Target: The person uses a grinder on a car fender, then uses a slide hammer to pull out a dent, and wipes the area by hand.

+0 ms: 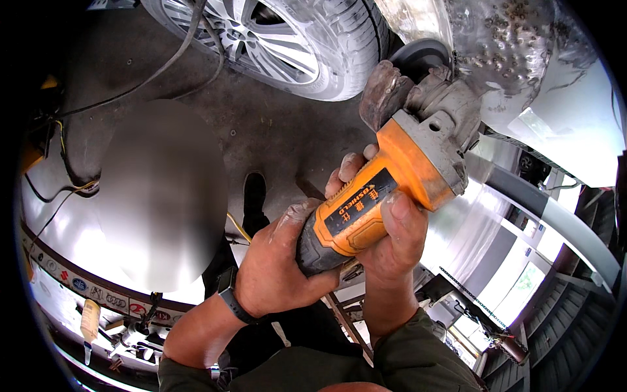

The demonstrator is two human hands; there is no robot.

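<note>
An orange and grey angle grinder (pixel 379 196) is held up in both hands, tilted with its head toward the upper right. My left hand (pixel 277 258), a dark watch on its wrist, is closed round the black rear end of the grinder. My right hand (pixel 395 238) wraps the orange body, thumb on top and fingertips showing on the far side. The dark disc (pixel 423 55) is at a car's body panel (pixel 509 55), where bare, pitted metal shows; whether it touches cannot be made out. A worn guard or flap (pixel 384 95) sits beside the disc.
A car wheel (pixel 274 46) with silver spokes stands at the top, dark cables (pixel 173 62) passing in front of it. Left is a large blurred patch (pixel 163 196). A bottle (pixel 90 320) is at the lower left. My shoe (pixel 255 196) rests on the dark floor (pixel 274 130).
</note>
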